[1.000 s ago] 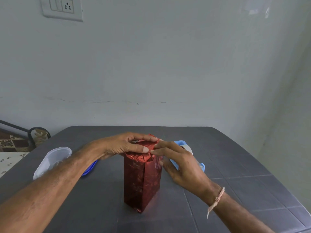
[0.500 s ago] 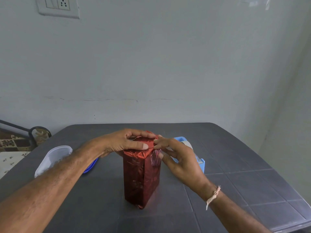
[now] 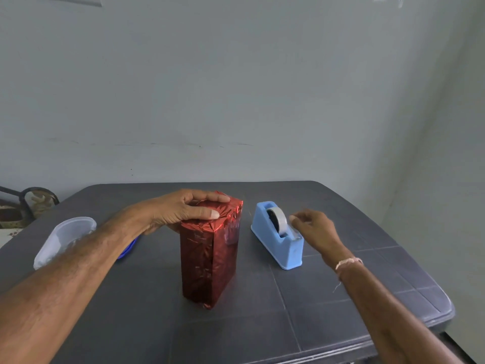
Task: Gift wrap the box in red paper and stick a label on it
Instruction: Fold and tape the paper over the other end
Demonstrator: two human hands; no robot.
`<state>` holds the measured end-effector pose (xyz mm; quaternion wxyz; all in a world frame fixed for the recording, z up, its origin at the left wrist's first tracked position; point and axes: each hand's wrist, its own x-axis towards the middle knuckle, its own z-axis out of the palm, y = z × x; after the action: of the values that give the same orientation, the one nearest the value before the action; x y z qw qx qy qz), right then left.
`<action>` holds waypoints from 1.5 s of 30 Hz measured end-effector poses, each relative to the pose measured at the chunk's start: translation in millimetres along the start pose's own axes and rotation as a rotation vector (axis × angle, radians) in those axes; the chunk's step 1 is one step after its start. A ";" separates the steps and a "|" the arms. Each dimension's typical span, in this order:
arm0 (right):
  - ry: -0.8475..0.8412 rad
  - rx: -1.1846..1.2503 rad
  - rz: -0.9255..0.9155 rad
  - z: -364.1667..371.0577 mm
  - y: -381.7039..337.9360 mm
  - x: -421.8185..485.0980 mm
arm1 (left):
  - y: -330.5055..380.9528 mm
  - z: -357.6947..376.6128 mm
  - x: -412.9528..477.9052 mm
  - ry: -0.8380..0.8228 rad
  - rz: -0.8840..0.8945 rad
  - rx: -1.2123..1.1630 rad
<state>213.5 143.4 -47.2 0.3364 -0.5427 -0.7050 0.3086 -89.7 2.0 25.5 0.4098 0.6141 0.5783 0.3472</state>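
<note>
Box (image 3: 210, 258) wrapped in red paper, upright near middle of dark table (image 3: 341, 298). Left hand (image 3: 183, 211) rests on box top, fingers and thumb stretched flat, pressing folded paper down. Right hand (image 3: 315, 227) apart from box, just beside blue tape dispenser (image 3: 278, 243), fingers curled, tips at tape roll (image 3: 277, 219); whether they pinch tape, cannot tell. Clear plastic tub (image 3: 65, 237) on its side at far left, blue lid (image 3: 128, 249) peeking under left forearm.
</note>
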 end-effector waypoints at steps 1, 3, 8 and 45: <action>-0.042 -0.015 0.060 -1.7 7.8 6.6 | -0.6 -0.9 -0.1 0.004 -0.005 -0.003; -0.139 0.015 0.175 -2.3 20.1 15.8 | -1.0 -1.1 0.0 0.002 -0.012 0.000; -0.247 0.070 0.273 -2.5 27.2 30.6 | -2.3 -1.0 -0.3 0.011 -0.023 -0.007; -0.278 0.561 0.294 1.7 49.7 15.9 | -1.5 4.9 -5.1 0.041 -0.058 -0.066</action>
<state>237.0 169.8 -85.7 0.3251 -0.4777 -0.5460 0.6066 -86.3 -3.5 22.3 0.4278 0.5760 0.5923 0.3667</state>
